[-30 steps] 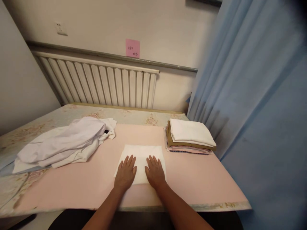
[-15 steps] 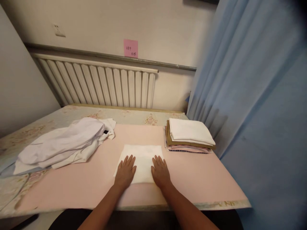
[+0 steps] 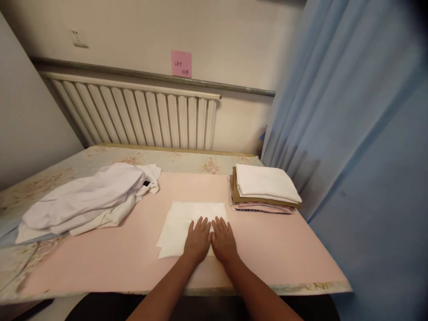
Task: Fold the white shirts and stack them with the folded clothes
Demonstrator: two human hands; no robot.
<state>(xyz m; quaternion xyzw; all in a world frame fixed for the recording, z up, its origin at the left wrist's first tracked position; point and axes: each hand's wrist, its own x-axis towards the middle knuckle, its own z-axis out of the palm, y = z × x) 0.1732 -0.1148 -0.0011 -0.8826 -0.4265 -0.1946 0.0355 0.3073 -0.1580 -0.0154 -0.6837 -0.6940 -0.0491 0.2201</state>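
A folded piece of white cloth [image 3: 175, 227] lies flat on the pink sheet [image 3: 117, 263] before me. My left hand [image 3: 199, 240] rests palm down on its right half, fingers stretched out. Right beside it, my right hand [image 3: 223, 238] lies flat over the cloth's right edge, its fingers extended too. The two thumbs meet or nearly meet. Part of the cloth is hidden under both hands. At its lower left corner, one layer sticks out a little past another.
A loose heap of white garments [image 3: 90, 196] lies on the left. On the right stands a stack of folded clothes [image 3: 267, 185], white on top. Behind the floral-covered table are a radiator [image 3: 150, 116] and a pink note [image 3: 181, 64]. A blue curtain [image 3: 334, 133] hangs at the right.
My left hand has slid right, from the cloth's left side to beside my right hand. The right hand has stayed in about the same place.
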